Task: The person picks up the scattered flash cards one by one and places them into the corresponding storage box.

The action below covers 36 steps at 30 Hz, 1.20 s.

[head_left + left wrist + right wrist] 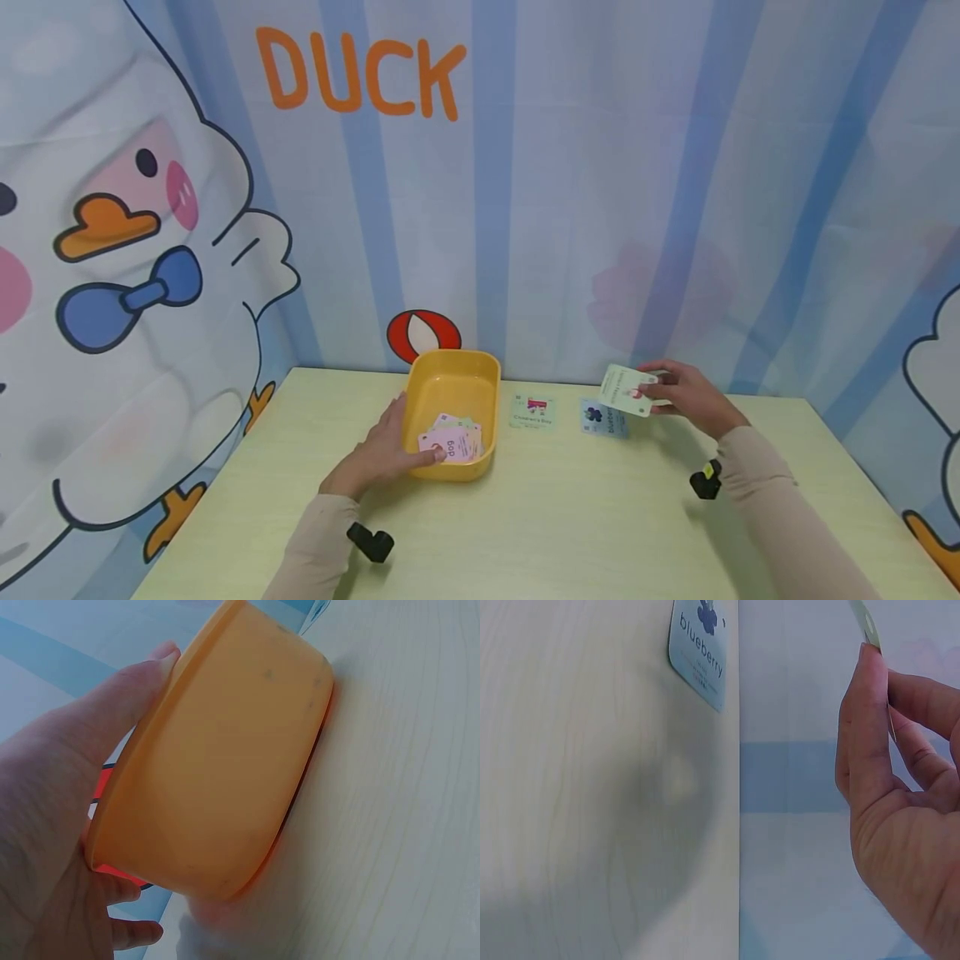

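My left hand (382,450) grips the near left side of a yellow plastic bin (491,408), thumb over its rim and fingers along the outer wall. Several cards lie in the bin, a pink one (453,442) on top. A pale green card (621,388) is pinched between the thumb and fingers of my right hand (686,396), raised above the table. Just below it lies a blue card (611,423), which reads "blueberry" in the right wrist view. Left of that, a green card (532,412) reading "Children's Day" lies flat.
The pale wooden table (570,525) ends at the back against a blue-striped curtain (555,192) printed with ducks. Both forearms wear beige sleeves, with a small black device (371,543) at each wrist.
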Motion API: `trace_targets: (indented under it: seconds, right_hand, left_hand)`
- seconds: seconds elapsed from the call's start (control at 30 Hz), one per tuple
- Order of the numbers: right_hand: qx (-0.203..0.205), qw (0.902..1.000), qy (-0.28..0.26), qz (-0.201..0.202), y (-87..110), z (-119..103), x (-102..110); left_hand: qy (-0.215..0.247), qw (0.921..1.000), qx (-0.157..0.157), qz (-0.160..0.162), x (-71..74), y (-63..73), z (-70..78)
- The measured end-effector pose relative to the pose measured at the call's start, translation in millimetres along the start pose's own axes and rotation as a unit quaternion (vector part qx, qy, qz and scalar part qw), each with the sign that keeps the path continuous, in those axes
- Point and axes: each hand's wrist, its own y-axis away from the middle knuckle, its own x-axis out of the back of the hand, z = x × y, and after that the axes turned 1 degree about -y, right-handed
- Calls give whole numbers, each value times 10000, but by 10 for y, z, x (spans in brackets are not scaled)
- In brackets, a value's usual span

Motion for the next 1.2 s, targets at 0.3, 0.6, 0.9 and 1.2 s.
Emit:
trace_targets:
  seconds: [0.3,0.6,0.9,1.2]
  right_hand:
    - [-5,10000,-28,19,-76,-112,-125]
    - [52,9999,-112,-43,-137,-177,-255]
    - [76,9997,-189,-145,-185,-239,-371]
    - [233,9990,-319,-229,-242,-279,-503]
  left_hand:
    - [-26,10000,52,-7,-12,-19,-29]
    - [-32,10000,17,-6,-15,-25,-33]
    - [-24,10000,50,-17,-21,-34,-32]
    - [25,10000,-29,15,-25,-44,-35]
